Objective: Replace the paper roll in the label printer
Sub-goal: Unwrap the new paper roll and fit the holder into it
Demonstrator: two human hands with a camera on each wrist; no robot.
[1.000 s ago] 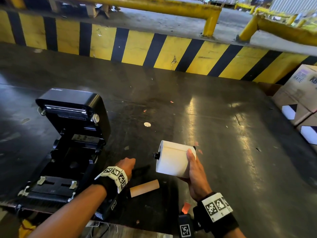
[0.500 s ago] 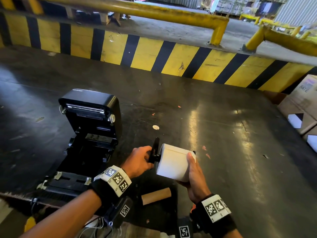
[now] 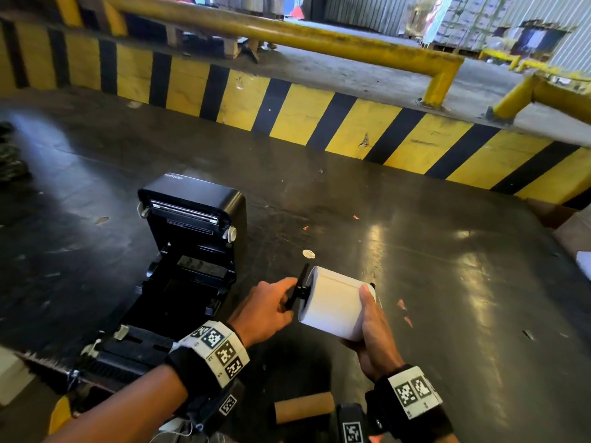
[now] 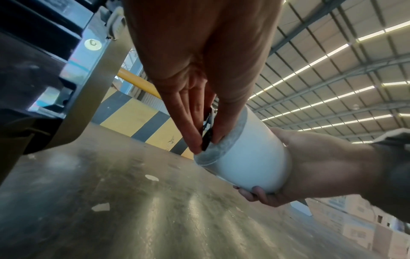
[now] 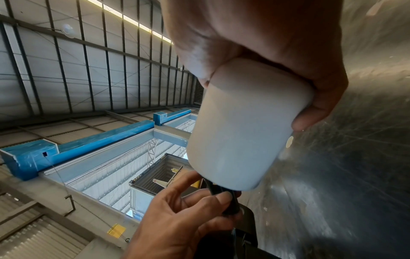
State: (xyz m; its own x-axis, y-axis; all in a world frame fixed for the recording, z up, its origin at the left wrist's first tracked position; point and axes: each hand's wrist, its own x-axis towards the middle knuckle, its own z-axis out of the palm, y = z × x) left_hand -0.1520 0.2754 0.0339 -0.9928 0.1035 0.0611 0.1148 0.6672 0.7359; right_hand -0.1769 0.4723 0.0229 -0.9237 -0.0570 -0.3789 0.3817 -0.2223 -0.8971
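Paper roll [image 3: 332,306] is held sideways above the dark floor [image 3: 415,282], long axis running left-right, just right of the open label printer [image 3: 188,251]. Right hand [image 3: 372,334] wraps it, fingers curled underneath. Left hand [image 3: 265,311] fingers pinch the black spindle flange [image 3: 297,290] at its left end. Lid reads "Xprinter", only in the head view. Empty cardboard core [image 3: 303,407] lies nearer the body.
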